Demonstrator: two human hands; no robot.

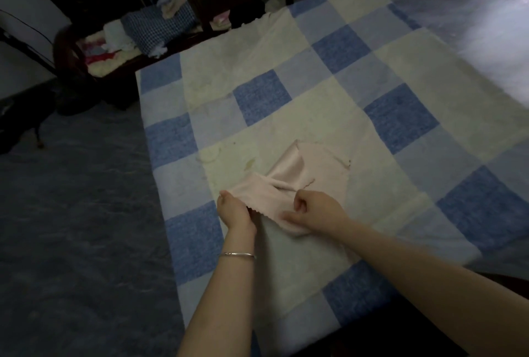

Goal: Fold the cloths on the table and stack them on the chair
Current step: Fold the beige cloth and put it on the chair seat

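Folding under way at lower centre of frame: left hand (pixel 233 209) and right hand (pixel 310 210) both pinch the pale pink scalloped-edge cloth (pixel 289 179) on the checked desk (pixel 400 76). Next move likely requires aligning edges.

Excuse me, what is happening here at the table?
A person is folding a pink cloth on a table covered with a blue and cream checked cover. The left hand and the right hand both grip its near edge, and one part is already folded over. Other cloths lie piled on the chair beyond the table.
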